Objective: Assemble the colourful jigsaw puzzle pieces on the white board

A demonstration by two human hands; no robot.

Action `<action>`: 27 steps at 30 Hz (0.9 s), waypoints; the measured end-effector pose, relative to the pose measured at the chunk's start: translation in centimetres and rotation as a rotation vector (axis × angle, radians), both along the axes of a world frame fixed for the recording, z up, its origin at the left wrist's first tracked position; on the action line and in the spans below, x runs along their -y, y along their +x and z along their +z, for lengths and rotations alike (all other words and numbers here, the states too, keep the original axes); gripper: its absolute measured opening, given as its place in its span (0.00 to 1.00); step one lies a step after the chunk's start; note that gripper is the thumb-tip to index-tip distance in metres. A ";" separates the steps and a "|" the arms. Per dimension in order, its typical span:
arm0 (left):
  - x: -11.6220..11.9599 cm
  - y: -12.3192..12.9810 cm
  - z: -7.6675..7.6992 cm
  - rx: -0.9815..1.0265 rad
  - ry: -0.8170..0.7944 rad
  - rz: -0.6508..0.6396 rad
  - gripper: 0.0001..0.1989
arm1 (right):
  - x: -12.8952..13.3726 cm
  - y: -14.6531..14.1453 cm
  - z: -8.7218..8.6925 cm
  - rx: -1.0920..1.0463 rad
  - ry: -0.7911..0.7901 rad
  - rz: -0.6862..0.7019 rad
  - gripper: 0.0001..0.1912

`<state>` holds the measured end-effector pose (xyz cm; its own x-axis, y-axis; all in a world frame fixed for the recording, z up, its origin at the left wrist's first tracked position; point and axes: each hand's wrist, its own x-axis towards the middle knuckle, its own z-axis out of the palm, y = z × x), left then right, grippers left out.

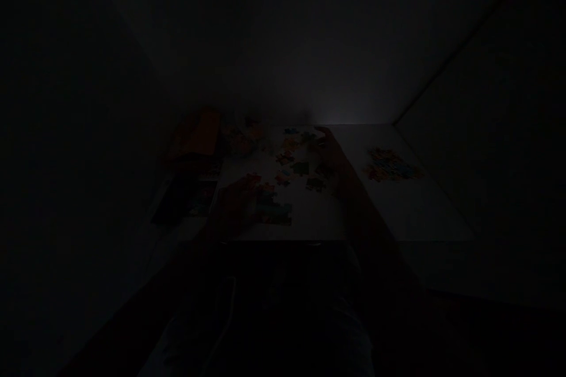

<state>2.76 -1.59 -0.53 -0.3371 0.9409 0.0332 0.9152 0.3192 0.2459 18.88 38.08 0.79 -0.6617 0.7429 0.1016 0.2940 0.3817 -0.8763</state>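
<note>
Left hand (234, 203) low over multicoloured cardboard jigsaw pieces (285, 159), scattered flat across a white rectangular board (309, 227), their direction too dim to tell; right hand (331, 153) near the far edge, openness and grip of both hands unclear.

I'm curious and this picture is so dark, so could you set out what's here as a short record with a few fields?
Light: very dim, fine detail hard to see
Left hand: at a cluster of jigsaw pieces, grip unclear
Right hand: reaching to dark loose pieces, grip unclear
Work surface: white board
Further right: more jigsaw pieces on a white surface
Further left: orange box
</note>
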 end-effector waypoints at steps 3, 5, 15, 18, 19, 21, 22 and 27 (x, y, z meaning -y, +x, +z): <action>0.0 0.0 0.0 -0.019 -0.017 0.010 0.51 | 0.4 -0.4 0.5 -0.261 -0.044 0.092 0.36; -0.1 0.0 0.1 -0.023 -0.031 0.011 0.49 | 0.8 -0.7 0.8 -0.377 -0.056 0.125 0.35; -0.1 0.2 0.7 0.014 -0.042 0.011 0.49 | -0.5 0.2 -0.4 0.017 0.064 0.017 0.19; -0.1 0.4 0.7 0.023 -0.028 -0.003 0.49 | -0.9 0.8 -0.5 0.291 0.235 -0.035 0.18; 0.0 0.4 0.7 0.024 -0.024 -0.011 0.47 | -0.9 0.8 -0.5 0.341 0.300 -0.054 0.20; 0.0 0.5 0.7 0.025 -0.017 -0.024 0.44 | -0.5 0.3 -0.3 0.382 0.384 -0.065 0.23; 0.1 0.5 0.7 0.022 -0.012 -0.021 0.44 | -0.2 -0.2 -0.2 0.394 0.396 -0.049 0.25; 0.1 0.8 0.7 0.014 -0.007 0.023 0.45 | 1.2 -4.8 0.1 0.570 0.467 0.105 0.28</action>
